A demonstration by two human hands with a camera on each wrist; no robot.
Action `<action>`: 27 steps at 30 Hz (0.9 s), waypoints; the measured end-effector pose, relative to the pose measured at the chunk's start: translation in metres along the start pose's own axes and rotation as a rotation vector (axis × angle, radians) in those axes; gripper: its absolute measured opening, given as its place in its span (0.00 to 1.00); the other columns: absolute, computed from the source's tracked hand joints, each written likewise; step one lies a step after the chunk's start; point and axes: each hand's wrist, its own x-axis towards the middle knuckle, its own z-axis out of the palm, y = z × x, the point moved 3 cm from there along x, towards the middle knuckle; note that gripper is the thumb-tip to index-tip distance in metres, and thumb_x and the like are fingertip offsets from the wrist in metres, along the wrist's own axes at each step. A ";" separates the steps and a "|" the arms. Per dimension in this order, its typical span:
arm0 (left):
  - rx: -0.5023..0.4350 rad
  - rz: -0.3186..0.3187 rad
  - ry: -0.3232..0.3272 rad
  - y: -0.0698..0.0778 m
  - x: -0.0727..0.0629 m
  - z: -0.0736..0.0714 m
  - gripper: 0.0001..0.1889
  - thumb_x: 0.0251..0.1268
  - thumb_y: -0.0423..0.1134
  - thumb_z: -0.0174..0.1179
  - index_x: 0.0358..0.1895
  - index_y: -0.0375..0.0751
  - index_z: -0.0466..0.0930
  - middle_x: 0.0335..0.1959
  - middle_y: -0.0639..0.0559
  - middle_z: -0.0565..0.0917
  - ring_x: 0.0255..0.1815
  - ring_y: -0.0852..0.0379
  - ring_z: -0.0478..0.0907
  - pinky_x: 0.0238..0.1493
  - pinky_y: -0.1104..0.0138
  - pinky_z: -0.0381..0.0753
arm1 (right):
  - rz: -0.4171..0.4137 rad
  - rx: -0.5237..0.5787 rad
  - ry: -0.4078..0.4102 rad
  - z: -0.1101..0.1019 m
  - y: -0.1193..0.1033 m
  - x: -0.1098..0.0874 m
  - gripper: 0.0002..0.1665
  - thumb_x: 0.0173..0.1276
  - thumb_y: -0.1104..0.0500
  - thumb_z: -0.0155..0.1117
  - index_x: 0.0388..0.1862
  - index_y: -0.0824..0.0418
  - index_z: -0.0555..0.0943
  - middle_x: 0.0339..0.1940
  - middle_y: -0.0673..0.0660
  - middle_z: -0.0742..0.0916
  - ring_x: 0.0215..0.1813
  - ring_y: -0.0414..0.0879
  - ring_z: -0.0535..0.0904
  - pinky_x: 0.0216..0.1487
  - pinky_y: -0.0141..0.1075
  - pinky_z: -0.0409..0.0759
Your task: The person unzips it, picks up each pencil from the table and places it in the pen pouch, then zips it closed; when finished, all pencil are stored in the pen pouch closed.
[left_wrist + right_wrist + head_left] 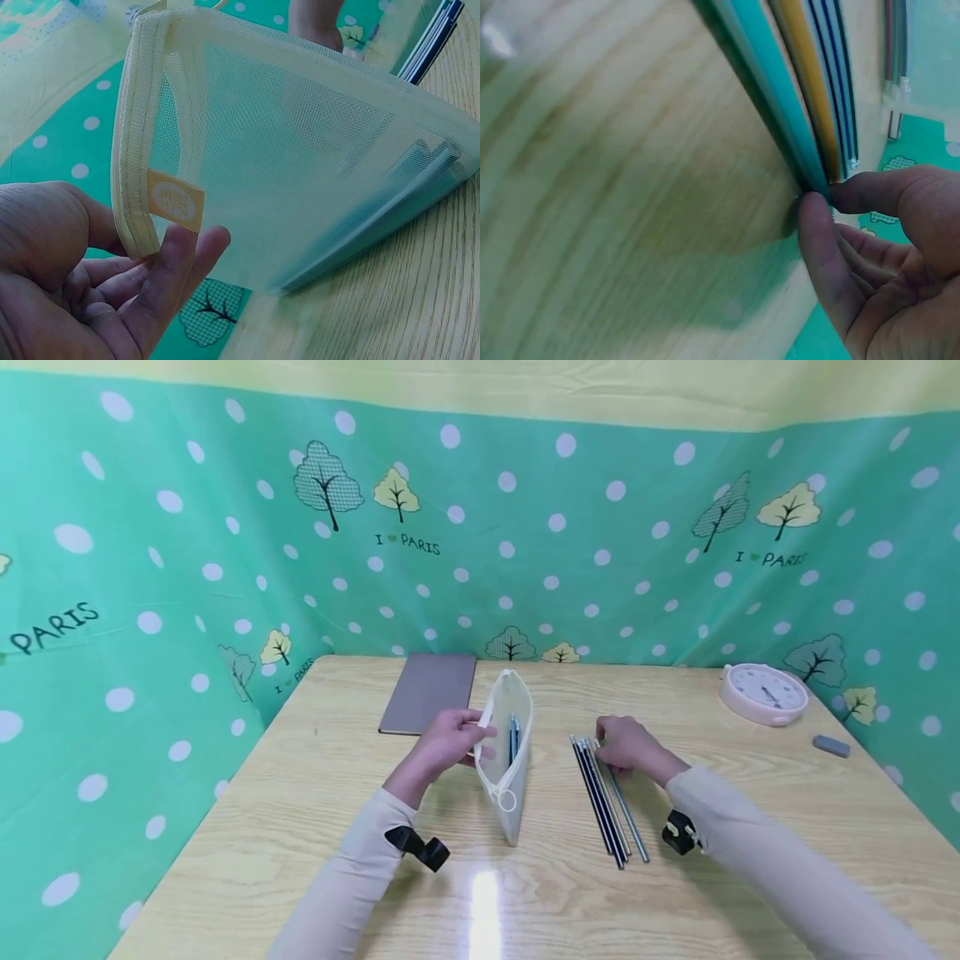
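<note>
A cream mesh zipper pouch (262, 142) stands gaping open on the table, with several pencils (513, 739) inside. My left hand (450, 743) grips its zipped rim between thumb and fingers, close to a small tan label (176, 199). To the right of the pouch, several loose pencils (602, 806) lie side by side, dark, pale and yellow. At their far ends my right hand (628, 745) pinches the end of a blue-green pencil (769, 86) between thumb and forefinger. This pencil slants slightly away from the others.
A grey-brown notebook (431, 692) lies behind my left hand. Toward the back right are a pink round clock (765, 693) and a grey-blue eraser-like block (831, 746). A green dotted cloth (510, 527) hangs along the table's back and sides.
</note>
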 end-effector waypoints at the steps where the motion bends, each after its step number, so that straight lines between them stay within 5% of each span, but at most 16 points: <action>1: -0.002 -0.001 -0.001 0.000 0.000 0.000 0.16 0.76 0.33 0.58 0.60 0.28 0.80 0.50 0.35 0.88 0.36 0.52 0.89 0.39 0.58 0.91 | -0.002 0.003 0.007 0.000 0.000 0.000 0.11 0.66 0.68 0.62 0.46 0.72 0.77 0.16 0.56 0.83 0.16 0.44 0.79 0.18 0.33 0.82; 8: -0.002 0.000 0.000 0.000 0.002 0.000 0.17 0.75 0.33 0.59 0.60 0.28 0.80 0.49 0.35 0.88 0.35 0.52 0.89 0.39 0.58 0.91 | -0.004 0.010 0.027 -0.001 0.004 0.003 0.17 0.66 0.69 0.62 0.53 0.75 0.78 0.16 0.56 0.84 0.16 0.43 0.82 0.20 0.32 0.83; 15: 0.000 0.000 -0.014 -0.003 0.003 0.001 0.16 0.76 0.33 0.58 0.60 0.28 0.80 0.50 0.35 0.88 0.36 0.53 0.89 0.39 0.58 0.91 | -0.005 0.064 0.115 -0.008 0.010 0.000 0.11 0.65 0.69 0.59 0.44 0.74 0.81 0.15 0.55 0.84 0.17 0.43 0.80 0.21 0.32 0.79; 19: -0.001 -0.006 -0.011 -0.002 0.002 0.002 0.16 0.76 0.33 0.58 0.60 0.28 0.80 0.49 0.35 0.88 0.35 0.54 0.89 0.38 0.59 0.91 | -0.004 0.081 0.100 -0.003 0.013 -0.001 0.15 0.70 0.64 0.62 0.49 0.75 0.80 0.15 0.53 0.84 0.17 0.42 0.80 0.21 0.32 0.80; 27: 0.004 -0.016 -0.004 -0.002 0.002 0.002 0.16 0.76 0.34 0.59 0.59 0.29 0.81 0.47 0.37 0.89 0.35 0.54 0.89 0.38 0.59 0.91 | 0.030 0.018 0.090 0.001 0.008 0.002 0.17 0.64 0.69 0.63 0.51 0.76 0.80 0.23 0.59 0.85 0.18 0.42 0.81 0.20 0.30 0.80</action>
